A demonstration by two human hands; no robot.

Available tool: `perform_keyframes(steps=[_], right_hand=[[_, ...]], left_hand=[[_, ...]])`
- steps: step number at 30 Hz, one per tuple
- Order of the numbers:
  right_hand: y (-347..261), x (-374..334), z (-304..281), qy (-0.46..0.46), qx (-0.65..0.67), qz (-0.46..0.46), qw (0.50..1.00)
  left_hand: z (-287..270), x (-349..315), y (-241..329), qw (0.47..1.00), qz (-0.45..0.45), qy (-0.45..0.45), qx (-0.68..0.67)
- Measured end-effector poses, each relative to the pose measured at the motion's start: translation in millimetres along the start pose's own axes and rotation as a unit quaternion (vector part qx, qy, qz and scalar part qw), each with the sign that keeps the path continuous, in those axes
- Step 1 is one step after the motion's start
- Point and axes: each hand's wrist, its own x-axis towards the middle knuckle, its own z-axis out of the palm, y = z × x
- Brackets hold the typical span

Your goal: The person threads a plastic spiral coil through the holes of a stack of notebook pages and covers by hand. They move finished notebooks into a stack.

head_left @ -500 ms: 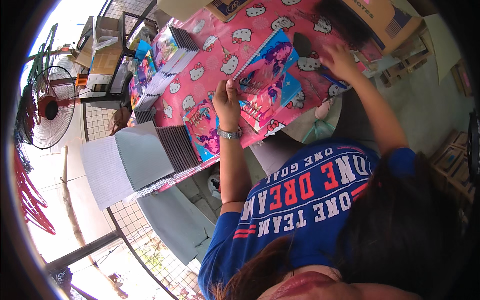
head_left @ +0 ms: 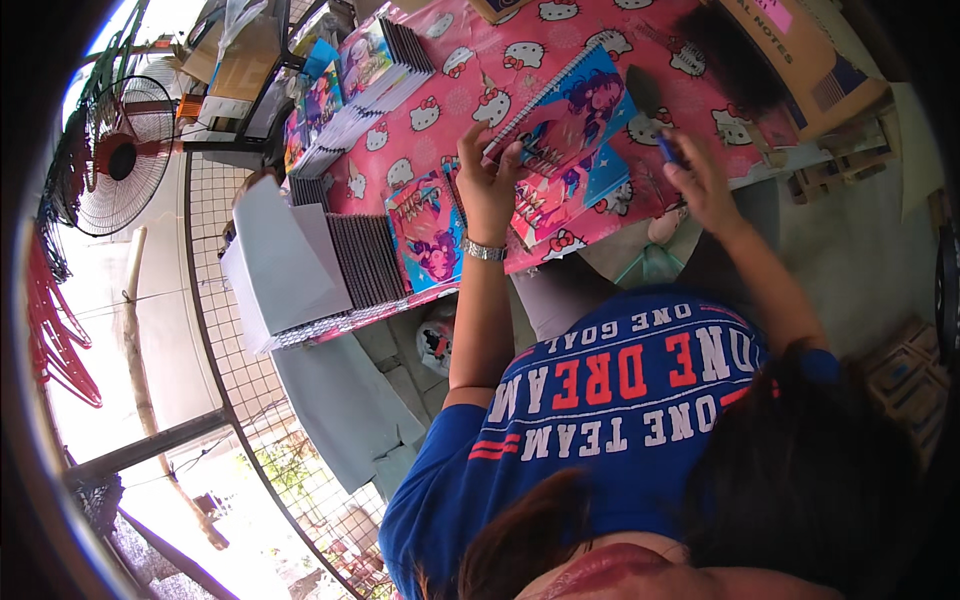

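Note:
A spiral notebook (head_left: 575, 115) with a colourful illustrated cover lies at a slant over another notebook (head_left: 590, 185) of similar pink and blue design. My left hand (head_left: 487, 190), with a metal watch at its wrist, has its thumb and fingers around the bound lower-left corner of the upper one. To the right, my right hand (head_left: 705, 185) is closed on a slim blue pen-like tool (head_left: 668, 150), raised off the table edge; its exact kind is hard to make out. Left of my left wrist, more notebooks (head_left: 430, 235) with the same cover lie beside a spiral-bound stack (head_left: 365, 260).
A pink cartoon-patterned cover (head_left: 440, 75) spreads over the table. Stacked notebooks (head_left: 385, 75) stand at the far left, with white sheets (head_left: 290, 260) nearer. A cardboard box (head_left: 790, 60) and a dark brush-like thing (head_left: 735, 60) sit far right. A fan (head_left: 125, 160) stands left.
My right hand has picked the blue tool up from the table edge and drawn it back. The left hand's thumb and fingers have spread around the notebook's corner. The view has turned slightly.

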Motion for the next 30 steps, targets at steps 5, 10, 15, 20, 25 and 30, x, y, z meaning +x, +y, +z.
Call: perform_keyframes(steps=[5, 10, 15, 20, 25, 30], right_hand=[[-62, 7, 34, -0.124, 0.062, -0.021, 0.99], [-78, 24, 60, -0.135, 0.042, -0.118, 0.983], [-91, 29, 78, -0.103, -0.037, -0.169, 0.98], [-99, 35, 82, -0.077, -0.111, -0.196, 0.971], [-107, 39, 88, -0.063, -0.19, -0.217, 0.955], [-107, 39, 92, -0.089, -0.156, -0.182, 0.967]], left_hand=[[-20, 4, -21, 0.996, -0.082, -0.024, -0.014], [-6, -2, -6, 0.999, 0.003, -0.033, -0.006], [-23, -2, -30, 0.998, -0.017, -0.04, 0.041], [-8, -10, -7, 0.999, -0.001, -0.001, -0.048], [-16, -11, -13, 1.0, 0.002, -0.015, -0.017], [-11, -17, -9, 0.999, 0.033, 0.02, -0.03]])
